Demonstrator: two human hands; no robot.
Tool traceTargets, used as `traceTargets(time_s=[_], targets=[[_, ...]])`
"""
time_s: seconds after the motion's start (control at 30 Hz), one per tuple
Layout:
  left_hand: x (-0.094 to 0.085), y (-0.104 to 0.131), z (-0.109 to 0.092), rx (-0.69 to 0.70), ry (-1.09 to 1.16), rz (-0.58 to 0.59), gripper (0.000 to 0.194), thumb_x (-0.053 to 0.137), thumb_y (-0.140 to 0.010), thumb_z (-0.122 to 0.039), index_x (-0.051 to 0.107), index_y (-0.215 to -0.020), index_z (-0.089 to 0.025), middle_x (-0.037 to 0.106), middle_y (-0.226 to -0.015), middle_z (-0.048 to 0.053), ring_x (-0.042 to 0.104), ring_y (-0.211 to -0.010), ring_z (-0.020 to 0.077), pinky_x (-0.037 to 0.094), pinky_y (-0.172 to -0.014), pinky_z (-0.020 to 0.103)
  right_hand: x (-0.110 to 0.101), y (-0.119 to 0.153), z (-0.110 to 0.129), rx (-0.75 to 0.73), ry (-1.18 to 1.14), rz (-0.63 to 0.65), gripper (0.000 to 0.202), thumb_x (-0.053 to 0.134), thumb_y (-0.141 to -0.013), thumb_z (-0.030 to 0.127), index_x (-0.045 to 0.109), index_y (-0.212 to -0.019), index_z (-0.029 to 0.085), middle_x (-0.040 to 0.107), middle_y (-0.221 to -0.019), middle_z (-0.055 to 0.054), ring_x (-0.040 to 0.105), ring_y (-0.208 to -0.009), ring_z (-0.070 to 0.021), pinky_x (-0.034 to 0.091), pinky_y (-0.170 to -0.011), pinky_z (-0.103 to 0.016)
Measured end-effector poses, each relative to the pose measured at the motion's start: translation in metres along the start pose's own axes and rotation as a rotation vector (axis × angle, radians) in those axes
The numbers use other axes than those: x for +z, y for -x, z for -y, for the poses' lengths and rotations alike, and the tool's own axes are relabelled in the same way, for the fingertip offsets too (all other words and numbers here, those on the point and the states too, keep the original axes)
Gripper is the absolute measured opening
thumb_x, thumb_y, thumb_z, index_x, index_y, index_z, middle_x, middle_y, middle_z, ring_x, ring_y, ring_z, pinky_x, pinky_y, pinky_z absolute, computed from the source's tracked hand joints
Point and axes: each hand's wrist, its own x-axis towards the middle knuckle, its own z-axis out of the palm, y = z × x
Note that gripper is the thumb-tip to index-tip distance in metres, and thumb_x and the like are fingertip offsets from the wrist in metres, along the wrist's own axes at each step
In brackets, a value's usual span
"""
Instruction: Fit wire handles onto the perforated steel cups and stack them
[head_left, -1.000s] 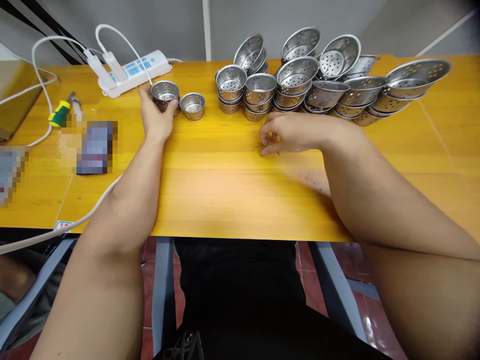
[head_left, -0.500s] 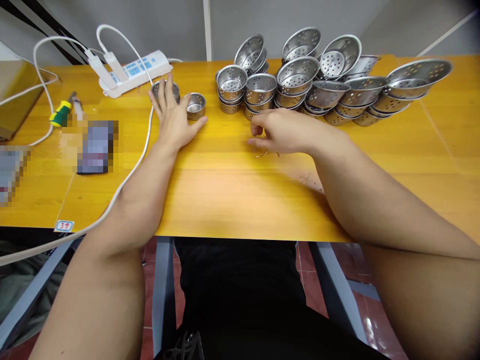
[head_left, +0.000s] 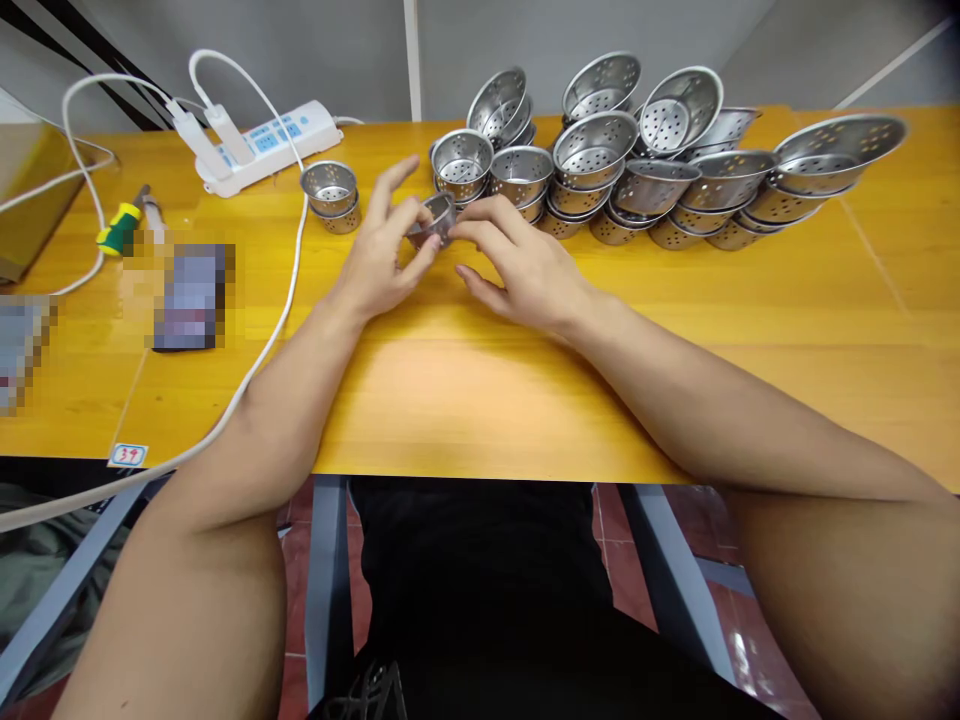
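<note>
Metal cup [head_left: 445,211] was held tilted

The left hand [head_left: 424,230] pinched it over the table [head_left: 480,410], apparently to steady its angle; the right hand [head_left: 459,250], half-open with thumb apart, had fingertips at the cup's side. Perforated bowls [head_left: 595,152] stood nested behind, presumably to save room
</note>
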Motion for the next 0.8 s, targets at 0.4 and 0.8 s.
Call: traceTargets(time_s=[0.4, 0.8], targets=[[0.008, 0.003, -0.018, 0.064, 0.056, 0.088, 0.082, 0.081, -0.11, -0.081, 0.058, -0.173, -0.034, 0.049, -0.203, 0.019, 0.059, -0.187, 0.047, 0.056, -0.154, 0.075, 0.014, -0.001, -0.025, -0.006, -0.074, 0.002, 0.044, 0.06, -0.126, 0.054, 0.085, -0.159, 0.041, 0.08, -0.167, -0.013, 0.072, -0.151, -0.0443, 0.057, -0.135, -0.07], [0.011, 0.0, -0.014, 0.047, -0.012, 0.091, 0.09, 0.083, -0.107, -0.088, 0.06, -0.176, -0.036, 0.075, -0.175, 0.018, 0.072, -0.169, 0.0472, 0.056, -0.152, 0.077, 0.012, 0.002, -0.011, -0.018, -0.056, 0.056, 0.047, 0.065, -0.123, 0.052, 0.081, -0.163, 0.034, 0.076, -0.163, -0.019, 0.072, -0.149, -0.0457, 0.06, -0.131, -0.067]])
